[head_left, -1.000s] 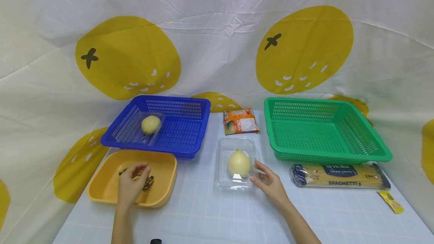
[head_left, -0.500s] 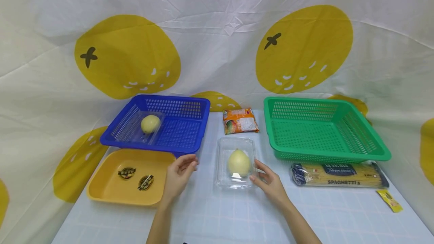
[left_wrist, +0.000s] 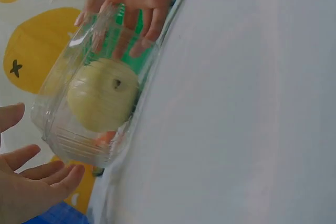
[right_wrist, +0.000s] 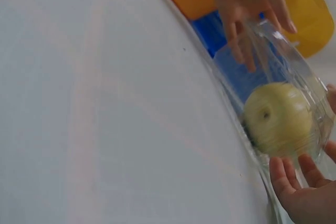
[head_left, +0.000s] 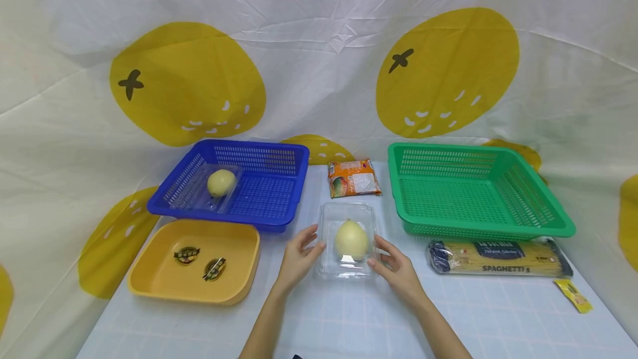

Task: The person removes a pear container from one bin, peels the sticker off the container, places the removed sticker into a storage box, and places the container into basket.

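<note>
A: Nearest us, both hands sit at the clear box [head_left: 347,240] on the table [head_left: 349,314]. The left hand [head_left: 297,259] has straight, spread fingers at the box's left wall; the right hand [head_left: 397,270] has its fingers at the right wall. Neither curls round anything.

B: So how would you take it well?

A: I'd press evenly on both long walls, low down, and keep it level. The walls look thin and likely to flex, and the pear [head_left: 351,240] inside may roll.

B: Where is the box relative to the hands?

A: Right between the palms, with the pear in the middle. The left wrist view shows the left fingertips [left_wrist: 71,174] just short of the near corner.

B: And beyond?

A: The yellow tray [head_left: 149,287] is to the left, then the blue basket [head_left: 269,209] and the green basket [head_left: 498,229].
</note>
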A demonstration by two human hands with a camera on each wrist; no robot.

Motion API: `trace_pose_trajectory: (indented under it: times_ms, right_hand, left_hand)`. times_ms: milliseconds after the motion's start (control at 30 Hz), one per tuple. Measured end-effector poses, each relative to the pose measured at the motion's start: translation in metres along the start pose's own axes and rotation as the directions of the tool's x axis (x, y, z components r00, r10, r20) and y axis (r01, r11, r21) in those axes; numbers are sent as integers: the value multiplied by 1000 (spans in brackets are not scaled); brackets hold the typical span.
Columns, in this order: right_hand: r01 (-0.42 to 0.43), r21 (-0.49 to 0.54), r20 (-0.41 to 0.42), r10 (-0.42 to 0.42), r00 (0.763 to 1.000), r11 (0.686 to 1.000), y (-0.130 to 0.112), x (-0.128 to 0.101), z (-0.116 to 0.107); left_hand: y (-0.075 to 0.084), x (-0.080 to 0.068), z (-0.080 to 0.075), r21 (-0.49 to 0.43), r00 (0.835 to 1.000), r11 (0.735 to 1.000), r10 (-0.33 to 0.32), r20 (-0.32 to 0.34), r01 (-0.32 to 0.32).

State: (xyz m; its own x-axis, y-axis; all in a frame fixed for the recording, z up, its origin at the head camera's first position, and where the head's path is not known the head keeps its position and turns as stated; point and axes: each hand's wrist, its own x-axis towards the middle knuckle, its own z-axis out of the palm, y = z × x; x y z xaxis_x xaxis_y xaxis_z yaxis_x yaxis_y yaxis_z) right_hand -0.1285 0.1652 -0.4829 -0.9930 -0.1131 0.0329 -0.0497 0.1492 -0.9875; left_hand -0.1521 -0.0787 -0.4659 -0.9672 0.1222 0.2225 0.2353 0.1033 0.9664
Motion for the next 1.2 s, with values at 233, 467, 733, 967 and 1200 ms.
trace_pose_trajectory:
  times_ms: [233,467,733,967,1200]
  right_hand:
    - [2,-8,-2,-2,1000,1000,0,0,0]
    - [0,-5,7,0,1000,1000,-2,-1,0]
    - [11,-10,14,-11,1000,1000,-4,-2,0]
    - [14,63,68,-18,997,998,-11,-1,-1]
    - [-9,43,75,6,997,999,-36,2,0]
  left_hand:
    - [-5,1,7,39,996,998,-60,64,58]
    - [20,-4,6,45,992,995,-91,89,88]
    - [1,-1,5,57,992,994,-95,80,91]
    - [14,0,0,114,995,993,-53,81,44]
    - [38,5,-14,130,992,992,-21,121,6]
